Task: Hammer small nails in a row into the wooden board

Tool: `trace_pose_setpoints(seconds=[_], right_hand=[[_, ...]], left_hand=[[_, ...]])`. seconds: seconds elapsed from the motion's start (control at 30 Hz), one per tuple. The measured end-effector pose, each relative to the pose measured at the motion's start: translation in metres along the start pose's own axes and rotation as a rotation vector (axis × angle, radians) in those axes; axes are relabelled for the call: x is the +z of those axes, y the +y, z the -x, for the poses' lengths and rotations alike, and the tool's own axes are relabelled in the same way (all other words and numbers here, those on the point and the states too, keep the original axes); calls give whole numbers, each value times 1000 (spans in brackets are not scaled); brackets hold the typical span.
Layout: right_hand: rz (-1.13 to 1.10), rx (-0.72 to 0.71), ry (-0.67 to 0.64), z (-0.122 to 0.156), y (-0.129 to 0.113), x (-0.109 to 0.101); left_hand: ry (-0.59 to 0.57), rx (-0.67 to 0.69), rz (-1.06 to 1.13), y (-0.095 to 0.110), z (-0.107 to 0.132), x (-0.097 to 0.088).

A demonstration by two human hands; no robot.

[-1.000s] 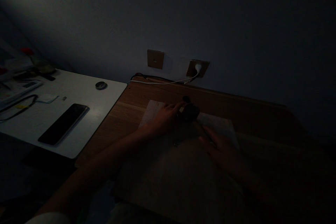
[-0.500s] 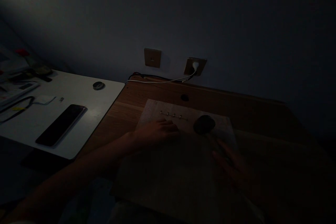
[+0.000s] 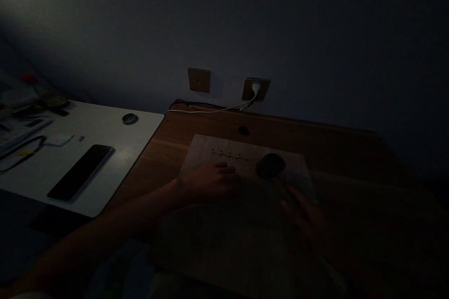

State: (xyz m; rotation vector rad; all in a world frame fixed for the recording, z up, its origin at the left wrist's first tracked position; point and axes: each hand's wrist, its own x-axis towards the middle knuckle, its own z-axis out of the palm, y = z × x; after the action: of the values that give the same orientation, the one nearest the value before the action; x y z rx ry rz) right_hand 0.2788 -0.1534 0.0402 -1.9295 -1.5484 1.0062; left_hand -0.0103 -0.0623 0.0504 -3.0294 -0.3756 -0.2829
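Observation:
A pale wooden board (image 3: 256,224) lies in front of me in dim light. My left hand (image 3: 212,182) rests on its left part with the fingers curled in; whatever they may hold is hidden. Just beyond the knuckles, several small shiny nails (image 3: 229,154) stand in a row along a thin line on the board. My right hand (image 3: 301,212) is closed around the handle of a mallet with a dark, rounded head (image 3: 271,166). That head is over the far right part of the board, to the right of the nails.
Under the board is a brown wooden desk (image 3: 336,159) with a round cable hole (image 3: 243,130). A white table (image 3: 115,159) on the left carries a phone (image 3: 81,172) and a small round tin (image 3: 129,118). A white cable (image 3: 213,111) runs to the wall socket (image 3: 256,88).
My left hand's fingers have curled in more and sit slightly lower. The mallet stays nearly in place over the board. The whole view has shifted slightly.

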Motion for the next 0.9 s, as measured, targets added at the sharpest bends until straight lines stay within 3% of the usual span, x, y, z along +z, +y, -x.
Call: trace_pose_setpoints(seconds=[0.13,0.33,0.53,0.73,0.9], right_hand=[[-22,85,-49,-1,1,0],[-64,44,-31,-3,8,4],[-93,48,1,-3,11,5],[-108,43,-1,-4,16,6],[-100,52,-18,-4,15,7]], left_hand=[[3,1,-28,-3,-5,5],[15,-185,67,-6,-16,16],[-47,-187,90,-2,-21,13],[65,-319,253,-12,-30,17],[322,-568,381,-29,-49,32]])
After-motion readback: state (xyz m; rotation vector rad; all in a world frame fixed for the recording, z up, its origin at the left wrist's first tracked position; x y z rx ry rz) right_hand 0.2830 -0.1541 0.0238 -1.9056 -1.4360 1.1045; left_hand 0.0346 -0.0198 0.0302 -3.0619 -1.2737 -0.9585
